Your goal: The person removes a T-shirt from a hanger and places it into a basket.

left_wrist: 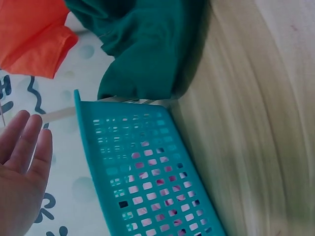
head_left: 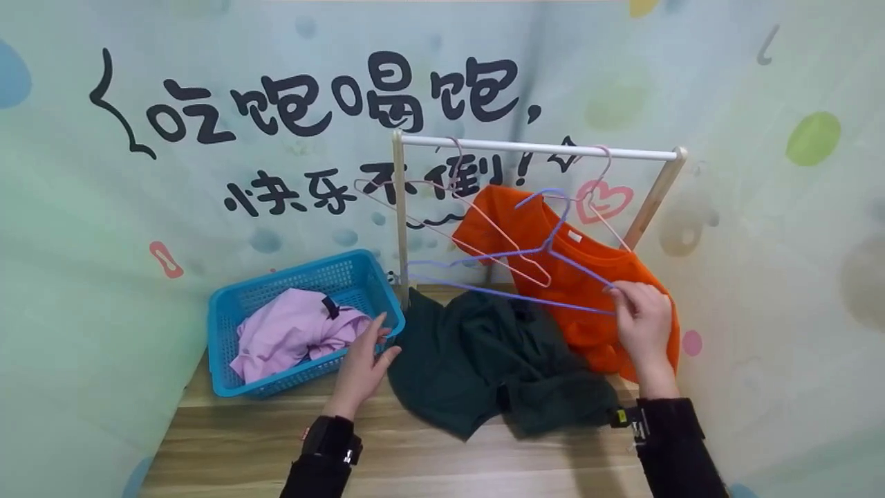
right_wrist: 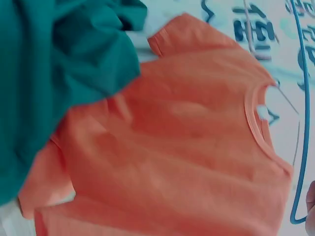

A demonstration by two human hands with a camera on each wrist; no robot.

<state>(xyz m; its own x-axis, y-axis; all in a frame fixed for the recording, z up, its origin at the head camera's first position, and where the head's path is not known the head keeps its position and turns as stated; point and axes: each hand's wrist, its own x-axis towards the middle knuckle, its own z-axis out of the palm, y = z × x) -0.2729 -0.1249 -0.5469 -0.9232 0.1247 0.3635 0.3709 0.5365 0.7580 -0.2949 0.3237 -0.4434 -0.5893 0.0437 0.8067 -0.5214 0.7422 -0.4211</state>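
My right hand [head_left: 646, 321] pinches a blue-purple hanger [head_left: 546, 250] at its right end. The hanger is held in front of the rack, its hook upward. In the right wrist view the hanger [right_wrist: 304, 98] runs down to the fingertips [right_wrist: 310, 211] at the edge. My left hand [head_left: 363, 366] is by the near right corner of a blue basket [head_left: 221, 346], its fingers loosely extended and holding nothing. Left of the basket wall in the left wrist view, those fingers [left_wrist: 29, 145] are straight. A dark green garment [head_left: 477, 360] lies in a heap between the hands.
An orange T-shirt [head_left: 608, 263] hangs from a pink hanger on the rack's white rail [head_left: 539, 146]. Beside it hangs a bare pink hanger [head_left: 494, 225]. Bunched lilac clothing [head_left: 283, 328] fills part of the basket. Patterned cloth encloses the wooden tabletop [head_left: 228, 436].
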